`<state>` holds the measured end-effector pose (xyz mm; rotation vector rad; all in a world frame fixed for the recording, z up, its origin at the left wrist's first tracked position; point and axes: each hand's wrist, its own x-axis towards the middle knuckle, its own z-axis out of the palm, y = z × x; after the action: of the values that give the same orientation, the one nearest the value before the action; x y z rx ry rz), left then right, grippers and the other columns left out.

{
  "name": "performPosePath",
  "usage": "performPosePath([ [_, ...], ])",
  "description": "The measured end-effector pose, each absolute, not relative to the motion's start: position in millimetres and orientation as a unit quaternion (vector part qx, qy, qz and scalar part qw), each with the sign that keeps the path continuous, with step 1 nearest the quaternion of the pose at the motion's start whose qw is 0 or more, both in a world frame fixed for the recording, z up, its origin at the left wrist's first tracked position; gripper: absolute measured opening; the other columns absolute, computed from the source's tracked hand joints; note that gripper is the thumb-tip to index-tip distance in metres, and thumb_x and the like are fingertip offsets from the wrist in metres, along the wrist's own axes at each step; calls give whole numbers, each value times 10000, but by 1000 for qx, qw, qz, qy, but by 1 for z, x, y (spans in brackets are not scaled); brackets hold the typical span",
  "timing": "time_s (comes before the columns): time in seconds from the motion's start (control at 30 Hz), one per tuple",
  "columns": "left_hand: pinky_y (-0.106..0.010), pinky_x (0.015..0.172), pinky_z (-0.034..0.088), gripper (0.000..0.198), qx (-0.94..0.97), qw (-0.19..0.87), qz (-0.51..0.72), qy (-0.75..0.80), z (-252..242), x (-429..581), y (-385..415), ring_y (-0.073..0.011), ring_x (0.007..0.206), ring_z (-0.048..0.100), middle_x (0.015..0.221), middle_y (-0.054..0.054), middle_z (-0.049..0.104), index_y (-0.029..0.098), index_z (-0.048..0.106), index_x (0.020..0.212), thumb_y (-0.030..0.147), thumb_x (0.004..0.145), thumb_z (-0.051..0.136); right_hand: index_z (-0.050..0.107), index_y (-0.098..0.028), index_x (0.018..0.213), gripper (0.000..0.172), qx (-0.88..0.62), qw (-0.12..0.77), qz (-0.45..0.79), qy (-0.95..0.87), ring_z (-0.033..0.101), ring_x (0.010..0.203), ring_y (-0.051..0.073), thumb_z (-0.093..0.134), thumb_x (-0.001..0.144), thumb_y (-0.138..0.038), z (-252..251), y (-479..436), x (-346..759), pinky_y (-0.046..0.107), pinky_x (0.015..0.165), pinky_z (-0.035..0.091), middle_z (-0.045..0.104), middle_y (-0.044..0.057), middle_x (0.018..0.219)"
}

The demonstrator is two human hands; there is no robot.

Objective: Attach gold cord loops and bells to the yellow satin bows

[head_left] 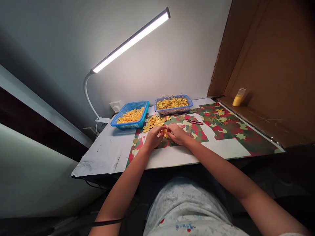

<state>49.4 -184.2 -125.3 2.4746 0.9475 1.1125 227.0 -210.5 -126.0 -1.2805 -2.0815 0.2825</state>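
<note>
Your left hand (154, 137) and right hand (177, 133) met over the red-and-green camouflage-patterned mat (236, 131) on the white worktop (105, 147). The fingers of both were curled shut, seemingly pinching a small yellow folded piece (165, 132) between them. It lay just before the loose pile of yellow pieces (154, 121). The blue print on your clothing (183, 226) was too blurred to read.

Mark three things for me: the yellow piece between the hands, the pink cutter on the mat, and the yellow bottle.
yellow piece (165, 133), head view, on its exposed middle.
pink cutter (196, 122), head view, on the middle of its handle.
yellow bottle (238, 98), head view, on the middle of its body.
</note>
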Motion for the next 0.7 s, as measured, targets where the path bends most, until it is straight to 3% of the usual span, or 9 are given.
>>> performPosePath([
  [0.23,-277,669,370,77,865,134,356,328,-126,50,-185,-173,694,517,721,-21,606,208,619,770,161,766,560,496,-193,794,111,-496,318,108,-801,490,807,207,409,847,-149,-125,-210,227,346,774,339,610,61,867],
  [0.7,-252,602,326,70,847,215,340,348,-122,53,-191,-132,623,436,658,14,525,198,502,664,169,708,549,460,-200,763,110,-487,304,114,-811,484,793,212,380,834,-171,-125,-210,228,354,767,354,596,71,864],
])
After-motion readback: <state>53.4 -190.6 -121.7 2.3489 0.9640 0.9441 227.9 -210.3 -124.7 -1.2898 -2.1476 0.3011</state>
